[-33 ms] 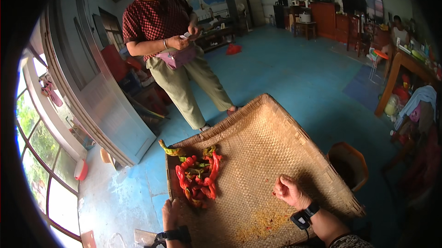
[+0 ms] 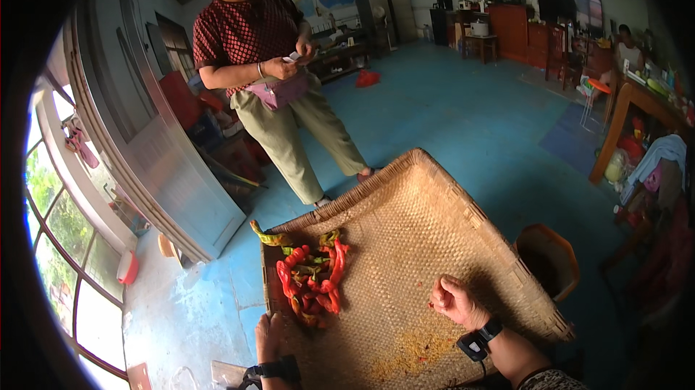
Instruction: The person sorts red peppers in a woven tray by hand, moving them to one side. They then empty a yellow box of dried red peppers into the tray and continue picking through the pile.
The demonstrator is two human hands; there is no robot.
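Note:
A large woven winnowing basket (image 2: 394, 245) lies in front of me, tilted, with a raised rim at its far and right sides. My left hand (image 2: 268, 336) is closed round the basket's left edge. Just beyond it, red and green chili peppers (image 2: 334, 274) are heaped in the left corner, some wrinkled. Over the right part of the basket my right hand (image 2: 458, 302) is curled closed. A tiny red bit shows at its fingertips; anything else inside is hidden. Yellow seeds (image 2: 416, 350) lie scattered on the weave near me.
Beyond the basket stands a person (image 2: 268, 79) holding something small and pale. An orange-rimmed bucket (image 2: 554, 260) sits by the basket's right side. To the left is a door panel (image 2: 159, 122). Another person (image 2: 628, 50) is near the cluttered table (image 2: 651, 97) at right.

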